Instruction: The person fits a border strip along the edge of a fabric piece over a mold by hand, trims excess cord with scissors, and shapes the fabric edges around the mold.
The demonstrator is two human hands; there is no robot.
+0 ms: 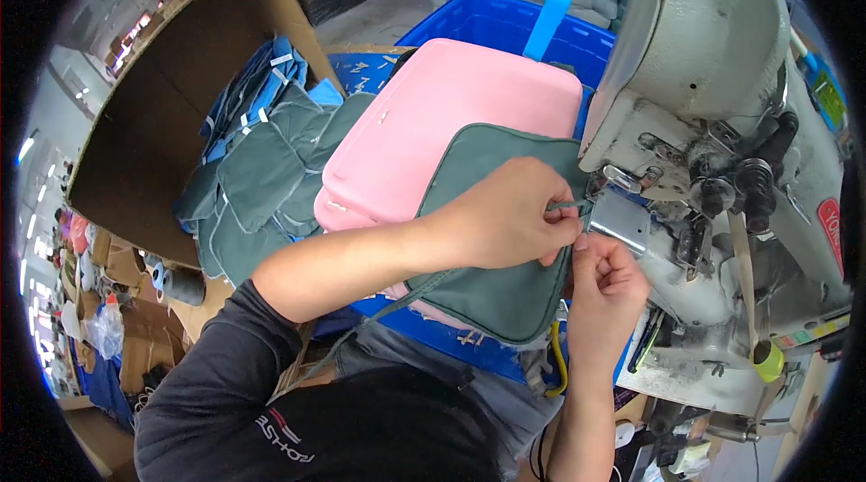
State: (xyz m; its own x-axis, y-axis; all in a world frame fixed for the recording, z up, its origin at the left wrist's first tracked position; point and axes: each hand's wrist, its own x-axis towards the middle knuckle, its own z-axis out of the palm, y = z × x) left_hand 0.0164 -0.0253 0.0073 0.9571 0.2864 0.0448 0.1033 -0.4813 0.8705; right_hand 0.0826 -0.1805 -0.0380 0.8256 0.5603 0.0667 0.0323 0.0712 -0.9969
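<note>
A dark green fabric panel (487,157) with rounded corners and a corded edge lies against the sewing machine (622,216). My left hand (510,216) reaches across it, thumb and forefinger pinched on a narrow green strip (564,205) by the machine's metal plate. Just below, my right hand (609,284) is closed at the panel's right edge, its thumb and fingertips pressed together there. Whether it grips the panel's edge or the strip is hidden. A long green strip (388,309) trails from under my left forearm toward my lap. Beneath the panel sits a pink, rounded, smooth-faced piece (451,85).
A cardboard box (144,121) on its side stands at left, with a pile of green fabric pieces (262,166) at its mouth. A blue crate (478,13) and a blue pipe fitting (550,9) are behind. The machine's head (704,40) fills the right side.
</note>
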